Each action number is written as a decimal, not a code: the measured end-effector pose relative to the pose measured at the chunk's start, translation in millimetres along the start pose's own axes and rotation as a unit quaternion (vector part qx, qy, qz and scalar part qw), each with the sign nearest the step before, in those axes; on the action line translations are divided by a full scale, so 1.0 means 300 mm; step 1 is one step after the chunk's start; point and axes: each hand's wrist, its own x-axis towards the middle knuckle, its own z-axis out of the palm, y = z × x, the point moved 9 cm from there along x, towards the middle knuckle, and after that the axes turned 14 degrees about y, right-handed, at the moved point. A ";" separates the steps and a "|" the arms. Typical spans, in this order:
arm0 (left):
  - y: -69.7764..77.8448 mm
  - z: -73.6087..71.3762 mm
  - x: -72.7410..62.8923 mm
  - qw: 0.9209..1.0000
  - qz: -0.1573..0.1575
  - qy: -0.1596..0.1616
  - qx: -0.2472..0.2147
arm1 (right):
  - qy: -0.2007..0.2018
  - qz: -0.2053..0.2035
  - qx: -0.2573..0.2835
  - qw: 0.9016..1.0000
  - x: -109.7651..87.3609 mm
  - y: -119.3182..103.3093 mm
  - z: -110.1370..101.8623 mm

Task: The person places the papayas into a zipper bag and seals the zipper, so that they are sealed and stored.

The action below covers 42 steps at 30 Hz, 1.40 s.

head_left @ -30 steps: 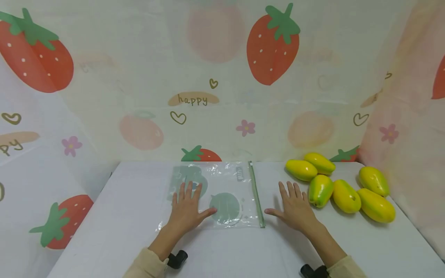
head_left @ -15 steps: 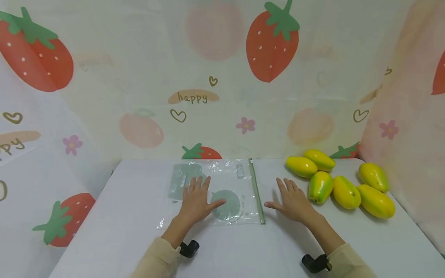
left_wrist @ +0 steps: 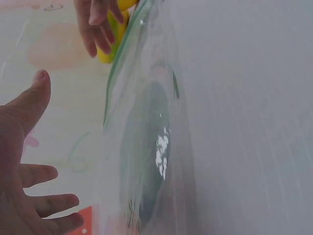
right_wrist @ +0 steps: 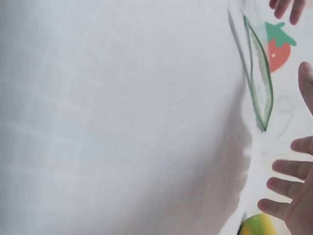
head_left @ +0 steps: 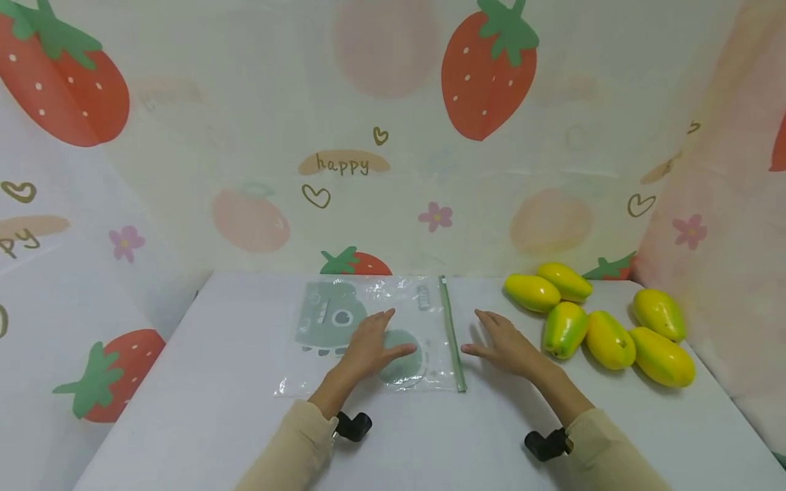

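A clear plastic zip bag (head_left: pixel 393 300) with a green dinosaur print lies flat on the table, its green slider strip (head_left: pixel 453 334) along the right side. My left hand (head_left: pixel 371 346) hovers over the bag's middle, fingers spread and holding nothing. Just right of the strip, my right hand (head_left: pixel 505 343) hangs above the table with its fingers extended, also holding nothing. In the right wrist view the bag's mouth (right_wrist: pixel 259 73) gapes a little between its green edges. Several yellow-green mangoes (head_left: pixel 610 339) lie to the right of my right hand.
The white table (head_left: pixel 184 409) reaches back to a cloth backdrop (head_left: pixel 276 102) printed with strawberries. More cloth hangs along the right side. A black wrist camera (head_left: pixel 354 427) sits on the left wrist, another camera (head_left: pixel 546 444) on the right one.
My left hand has moved rightward across the bag, from the dinosaur's head toward its body. My right hand has shifted slightly left and its fingers have turned inward. The bag and mangoes stay in place.
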 end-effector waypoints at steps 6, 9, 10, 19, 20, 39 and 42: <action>0.016 0.033 0.033 0.998 -0.022 -0.005 -0.051 | -0.003 -0.014 0.025 1.000 0.034 0.010 0.008; 0.024 0.050 0.049 0.998 -0.026 -0.003 -0.058 | -0.008 -0.023 0.029 0.999 0.051 0.012 0.012; 0.025 0.056 0.053 0.998 -0.030 -0.003 -0.061 | -0.012 -0.023 0.030 0.999 0.056 0.015 0.016; 0.043 0.111 0.088 0.996 -0.058 -0.001 -0.071 | -0.032 -0.034 0.032 0.998 0.086 0.006 0.031; 0.045 0.117 0.090 0.995 -0.063 -0.001 -0.074 | -0.034 -0.035 0.033 0.998 0.088 0.005 0.033; 0.112 0.195 0.117 0.983 -0.065 0.024 -0.172 | -0.058 -0.031 0.022 0.998 0.116 -0.011 0.090; 0.127 0.207 0.118 0.982 -0.064 0.026 -0.176 | -0.057 -0.038 0.016 0.997 0.120 -0.013 0.096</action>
